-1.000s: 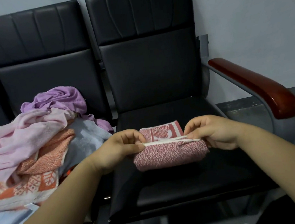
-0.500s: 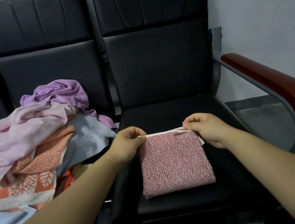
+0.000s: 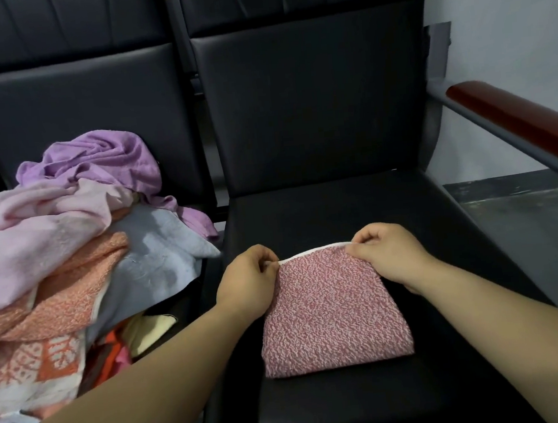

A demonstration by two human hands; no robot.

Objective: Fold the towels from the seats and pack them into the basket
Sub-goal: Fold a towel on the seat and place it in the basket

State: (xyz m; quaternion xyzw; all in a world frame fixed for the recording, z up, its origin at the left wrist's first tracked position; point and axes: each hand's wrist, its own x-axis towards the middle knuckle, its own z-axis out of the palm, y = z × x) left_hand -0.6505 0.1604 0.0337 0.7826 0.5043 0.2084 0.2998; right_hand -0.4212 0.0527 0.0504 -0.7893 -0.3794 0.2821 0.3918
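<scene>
a person is leaning over a row of black padded seats, both bare forearms reaching forward. a folded red-and-white speckled towel [image 3: 333, 311] is lying flat on the black seat cushion [image 3: 338, 206] at the right end of the row. the left hand [image 3: 246, 281] is pinching the far left corner of the folded towel between thumb and curled fingers, closed tight on the white hem. the right hand [image 3: 387, 252] is doing the same at the far right corner, fingers curled in and clamped on the cloth. the white edge is running in a slight arc between the two hands. on the seat to the left of the folded towel, a loose heap of unfolded towels is sitting: a purple towel [image 3: 108, 162] on top at the back, a pale pink towel [image 3: 30, 233] below it, an orange patterned towel [image 3: 59, 298] nearer the front, and a light blue towel [image 3: 153, 256] spilling toward the folded one. to the right of the folded towel, a reddish-brown wooden armrest [image 3: 526, 125] is standing out above the seat.
</scene>
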